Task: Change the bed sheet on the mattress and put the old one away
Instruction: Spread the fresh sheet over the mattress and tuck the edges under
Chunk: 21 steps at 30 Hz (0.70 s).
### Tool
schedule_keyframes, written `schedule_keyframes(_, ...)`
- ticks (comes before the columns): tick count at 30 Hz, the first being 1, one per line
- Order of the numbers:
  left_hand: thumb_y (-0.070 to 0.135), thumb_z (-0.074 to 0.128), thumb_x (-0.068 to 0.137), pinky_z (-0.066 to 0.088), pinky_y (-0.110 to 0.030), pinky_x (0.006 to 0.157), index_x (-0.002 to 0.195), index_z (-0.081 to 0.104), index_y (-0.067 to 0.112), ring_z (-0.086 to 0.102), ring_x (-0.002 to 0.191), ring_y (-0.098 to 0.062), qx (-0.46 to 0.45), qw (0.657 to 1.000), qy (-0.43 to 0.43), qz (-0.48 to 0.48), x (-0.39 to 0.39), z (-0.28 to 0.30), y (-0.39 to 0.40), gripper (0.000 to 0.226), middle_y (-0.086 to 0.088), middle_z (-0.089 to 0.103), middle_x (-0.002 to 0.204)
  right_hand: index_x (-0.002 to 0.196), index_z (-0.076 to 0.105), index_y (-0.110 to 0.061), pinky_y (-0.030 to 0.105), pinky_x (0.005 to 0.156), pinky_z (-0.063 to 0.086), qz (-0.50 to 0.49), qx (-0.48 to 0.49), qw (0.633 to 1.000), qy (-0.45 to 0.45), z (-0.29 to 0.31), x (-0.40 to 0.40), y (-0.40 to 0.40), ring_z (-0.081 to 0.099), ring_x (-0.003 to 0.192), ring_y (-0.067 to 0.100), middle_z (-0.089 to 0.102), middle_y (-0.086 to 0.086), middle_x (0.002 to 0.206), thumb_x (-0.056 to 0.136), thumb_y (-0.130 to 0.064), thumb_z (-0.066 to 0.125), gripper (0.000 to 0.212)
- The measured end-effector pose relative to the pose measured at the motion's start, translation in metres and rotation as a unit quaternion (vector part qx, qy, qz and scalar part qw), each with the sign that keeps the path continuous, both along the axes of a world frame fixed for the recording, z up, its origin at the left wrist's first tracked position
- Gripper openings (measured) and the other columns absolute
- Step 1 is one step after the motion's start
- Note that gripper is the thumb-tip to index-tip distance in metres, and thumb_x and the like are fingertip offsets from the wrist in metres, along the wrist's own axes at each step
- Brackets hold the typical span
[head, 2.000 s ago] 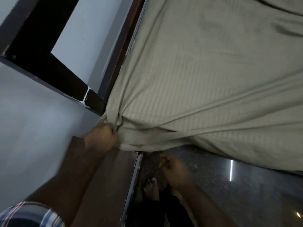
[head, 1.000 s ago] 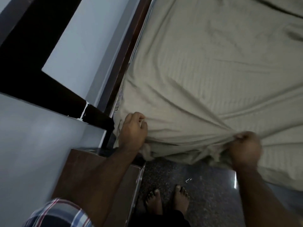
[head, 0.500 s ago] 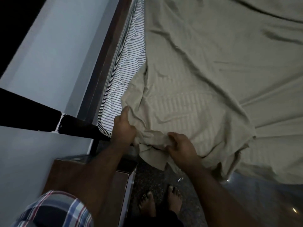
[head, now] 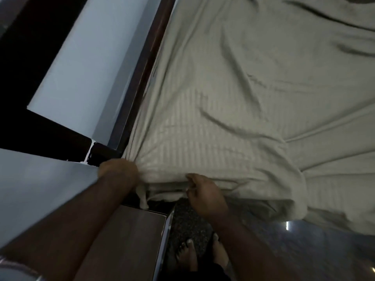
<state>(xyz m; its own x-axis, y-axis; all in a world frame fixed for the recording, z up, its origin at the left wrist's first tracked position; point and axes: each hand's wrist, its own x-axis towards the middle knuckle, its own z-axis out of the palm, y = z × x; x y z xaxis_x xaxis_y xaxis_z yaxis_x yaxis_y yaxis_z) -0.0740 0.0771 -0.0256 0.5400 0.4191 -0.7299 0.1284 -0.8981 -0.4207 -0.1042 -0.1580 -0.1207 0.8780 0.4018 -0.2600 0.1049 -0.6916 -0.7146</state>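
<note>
Both hands work the near corner: the left hand [head: 118, 171] grips bunched bed sheet [head: 233, 110] at seven o'clock by the dark bed frame [head: 140, 82]; the right hand [head: 205, 194] pinches its hem at six. Sheet covers the mattress, rumpled, hanging loose at four. Judging by this, tucking remains.

The left hand [head: 118, 170] is curled into a fist at the far end of a bare, outstretched forearm, knuckles up. To its right, the right hand [head: 205, 194] reaches forward with fingers bent in a pinch, its forearm also bare.
</note>
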Motion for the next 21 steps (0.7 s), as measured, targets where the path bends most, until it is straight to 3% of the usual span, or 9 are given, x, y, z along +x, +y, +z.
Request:
schedule_keyframes(3,0.029,0.049,0.097,0.052,-0.039,0.080,0.118,0.064,0.016,0.066,0.105,-0.031,-0.043,0.988,-0.148,-0.029,0.010,-0.003,-0.017,0.029,-0.009,0.068,0.118,0.131,0.062,-0.018,0.027,0.091,0.049,-0.042,0.021,0.999,0.028,-0.001,-0.004,-0.007,0.065,0.103,0.017,0.068,0.003,0.117,0.091,-0.017,0.063,0.041)
schedule_keyframes(5,0.030,0.047,0.097,0.052,-0.038,0.071,0.103,0.061,0.014,0.067,0.086,-0.033,-0.122,0.948,-0.294,-0.001,0.009,-0.010,-0.028,0.023,-0.010,0.069,0.098,0.122,0.067,-0.018,0.020,0.083,0.050,-0.079,0.031,0.996,0.040,0.001,-0.009,-0.011,0.066,0.094,0.012,0.072,0.000,0.108,0.090,-0.016,0.065,0.032)
schedule_keyframes(6,0.034,0.047,0.096,0.053,-0.038,0.071,0.097,0.061,0.012,0.065,0.083,-0.033,-0.161,0.932,-0.322,0.051,0.007,-0.018,-0.029,0.026,-0.011,0.068,0.093,0.116,0.070,-0.017,0.014,0.078,0.047,-0.107,0.035,0.992,0.047,0.003,-0.011,-0.013,0.065,0.089,0.009,0.073,-0.001,0.102,0.089,-0.015,0.067,0.027)
schedule_keyframes(8,0.046,0.047,0.091,0.056,-0.040,0.077,0.093,0.065,0.008,0.066,0.086,-0.035,-0.226,0.906,-0.283,0.219,-0.001,-0.036,-0.026,0.042,-0.015,0.070,0.093,0.102,0.073,-0.017,0.011,0.070,0.045,-0.186,0.037,0.981,0.050,0.005,-0.012,-0.022,0.065,0.080,0.008,0.073,-0.002,0.089,0.086,-0.014,0.071,0.016)
schedule_keyframes(10,0.057,0.052,0.089,0.060,-0.045,0.076,0.093,0.066,0.006,0.070,0.083,-0.037,-0.292,0.831,-0.222,0.419,-0.016,-0.052,-0.021,0.054,-0.017,0.072,0.089,0.088,0.069,-0.019,0.027,0.071,0.049,-0.264,0.023,0.964,0.005,0.004,-0.011,-0.040,0.064,0.077,0.016,0.069,-0.002,0.080,0.082,-0.011,0.073,0.010)
schedule_keyframes(12,0.058,0.056,0.095,0.060,-0.037,0.069,0.103,0.062,0.011,0.072,0.086,-0.034,-0.339,0.732,-0.181,0.562,-0.034,-0.063,-0.019,0.048,-0.015,0.071,0.096,0.086,0.067,-0.016,0.034,0.076,0.046,-0.330,0.001,0.942,-0.065,0.000,-0.007,-0.066,0.059,0.083,0.023,0.065,0.004,0.084,0.080,-0.009,0.067,0.009)
schedule_keyframes(16,0.039,0.058,0.101,0.049,-0.027,0.066,0.098,0.060,0.018,0.069,0.084,-0.019,-0.406,0.602,-0.223,0.650,-0.041,-0.077,-0.030,0.022,-0.002,0.071,0.099,0.100,0.068,-0.004,0.036,0.091,0.039,-0.446,-0.064,0.886,-0.108,-0.005,0.001,-0.118,0.055,0.097,0.034,0.063,0.019,0.098,0.077,-0.004,0.059,0.024)
schedule_keyframes(19,0.034,0.053,0.098,0.046,-0.028,0.059,0.082,0.060,0.014,0.063,0.066,-0.023,-0.359,0.592,-0.309,0.652,-0.035,-0.080,-0.042,0.026,-0.007,0.066,0.078,0.103,0.067,-0.004,0.041,0.092,0.044,-0.452,-0.058,0.883,-0.110,-0.004,0.005,-0.139,0.058,0.097,0.036,0.064,0.017,0.099,0.079,0.003,0.063,0.026)
schedule_keyframes(21,0.044,0.050,0.084,0.056,-0.040,0.072,0.072,0.061,0.010,0.065,0.072,-0.034,-0.295,0.644,-0.392,0.588,-0.037,-0.078,-0.055,0.037,-0.011,0.066,0.071,0.104,0.067,-0.014,0.040,0.091,0.049,-0.496,-0.034,0.860,-0.118,0.005,0.008,-0.156,0.061,0.096,0.030,0.066,0.010,0.099,0.083,-0.008,0.060,0.023)
